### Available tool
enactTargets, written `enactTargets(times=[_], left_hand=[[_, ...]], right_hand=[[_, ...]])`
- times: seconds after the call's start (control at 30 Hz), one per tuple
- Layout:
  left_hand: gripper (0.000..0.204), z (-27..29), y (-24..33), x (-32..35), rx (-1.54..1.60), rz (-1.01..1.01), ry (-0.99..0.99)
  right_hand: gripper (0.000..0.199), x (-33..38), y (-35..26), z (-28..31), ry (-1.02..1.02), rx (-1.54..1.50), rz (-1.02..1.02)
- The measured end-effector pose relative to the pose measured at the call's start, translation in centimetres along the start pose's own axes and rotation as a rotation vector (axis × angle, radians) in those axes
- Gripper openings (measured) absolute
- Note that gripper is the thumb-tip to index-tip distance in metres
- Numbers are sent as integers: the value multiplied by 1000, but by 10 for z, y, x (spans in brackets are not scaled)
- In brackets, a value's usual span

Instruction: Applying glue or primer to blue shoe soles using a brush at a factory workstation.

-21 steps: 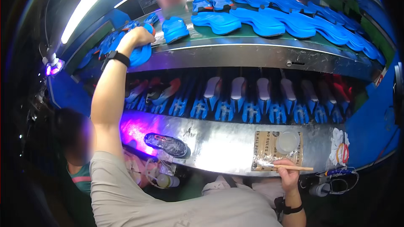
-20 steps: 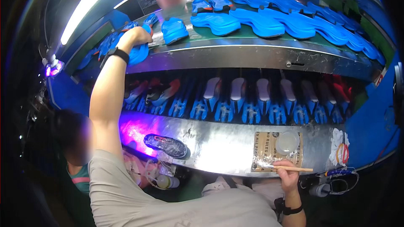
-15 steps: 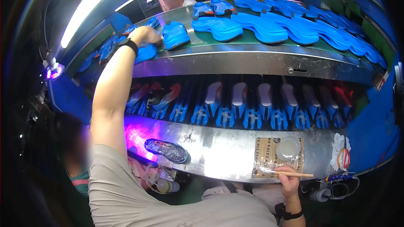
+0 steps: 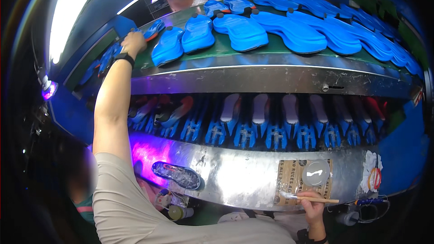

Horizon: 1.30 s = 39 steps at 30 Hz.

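Left hand [image 4: 132, 43] reaches up to the conveyor belt [image 4: 253, 52], fingers closed on a blue sole [image 4: 153, 29] at its left end. Right hand [image 4: 311, 199] grips a brush [image 4: 307, 197] over the metal bench [image 4: 239, 178].

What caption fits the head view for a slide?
Left hand reaches to blue soles on the upper belt; right hand holds a brush at the steel bench.
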<state>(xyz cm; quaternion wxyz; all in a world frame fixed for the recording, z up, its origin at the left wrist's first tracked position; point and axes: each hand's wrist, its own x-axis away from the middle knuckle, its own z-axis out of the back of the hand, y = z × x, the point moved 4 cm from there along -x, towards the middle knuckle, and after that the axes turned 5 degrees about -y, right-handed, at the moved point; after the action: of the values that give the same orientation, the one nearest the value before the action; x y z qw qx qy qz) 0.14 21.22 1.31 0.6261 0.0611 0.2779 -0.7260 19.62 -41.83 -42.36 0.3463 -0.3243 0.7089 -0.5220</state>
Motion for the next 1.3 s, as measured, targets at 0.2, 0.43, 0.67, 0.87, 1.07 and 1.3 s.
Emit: enactTargets(times=[0.2,0.43,0.67,0.87,1.07,1.3], left_hand=[[31,-28,-13,-18,-206,-201,34],[23,-2,-7,27,-124,-474,402],[16,71,-22,183,364,-584,107],[49,43,-64,193,523,-43,39],[27,-30,-53,216,1729,-122,-43],[35,-70,32,392,2027,-265,-304]], right_hand=[[25,-3,6,1,37,14,-65],[18,-12,-9,-4,-66,-3,-33],[19,1,-30,5,-19,66,31],[18,-6,-55,28,65,410,159],[15,-34,-71,50,131,720,253],[19,-45,-55,56,95,823,-25]])
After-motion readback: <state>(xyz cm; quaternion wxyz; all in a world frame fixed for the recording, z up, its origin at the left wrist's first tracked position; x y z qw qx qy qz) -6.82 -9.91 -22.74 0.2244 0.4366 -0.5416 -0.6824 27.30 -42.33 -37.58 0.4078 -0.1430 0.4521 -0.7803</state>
